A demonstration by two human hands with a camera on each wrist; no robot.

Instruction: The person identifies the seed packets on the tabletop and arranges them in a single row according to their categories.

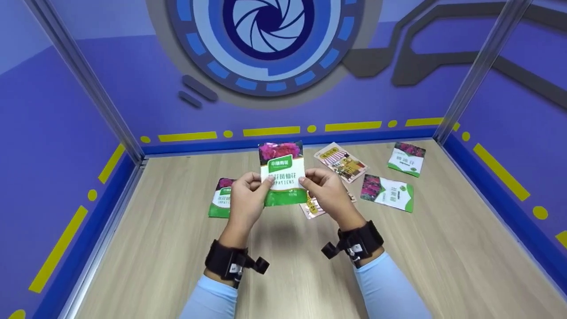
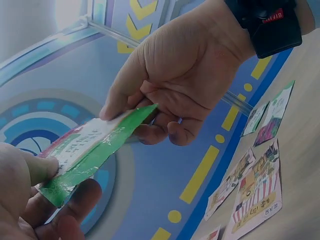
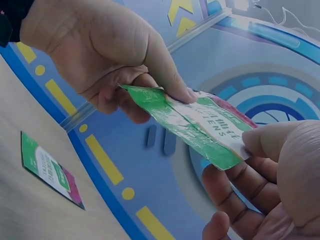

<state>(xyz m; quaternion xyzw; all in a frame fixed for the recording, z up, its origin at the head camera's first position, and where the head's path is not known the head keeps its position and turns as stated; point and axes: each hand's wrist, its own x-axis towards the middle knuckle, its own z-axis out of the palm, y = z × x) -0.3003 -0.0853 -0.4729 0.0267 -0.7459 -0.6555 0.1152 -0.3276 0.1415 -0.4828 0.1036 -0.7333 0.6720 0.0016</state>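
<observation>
A seed packet (image 1: 283, 161) with pink flowers, a white middle marked IMPATIENS and a green bottom is held up above the table. My left hand (image 1: 248, 195) pinches its left edge, thumb on the printed front. On the opposite edge my right hand (image 1: 328, 195) pinches it the same way. The left wrist view shows the packet (image 2: 95, 145) stretched between both hands, with fingers behind it. A matching impatiens packet (image 1: 219, 204) lies on the table, partly hidden by my left hand.
Behind my right hand lie a pink striped packet (image 1: 341, 163) and another pink packet (image 1: 313, 208), partly covered. Farther right are two green-and-white flower packets, an upper one (image 1: 406, 159) and a lower one (image 1: 390, 193). Purple panels wall in the wooden table (image 1: 164, 257).
</observation>
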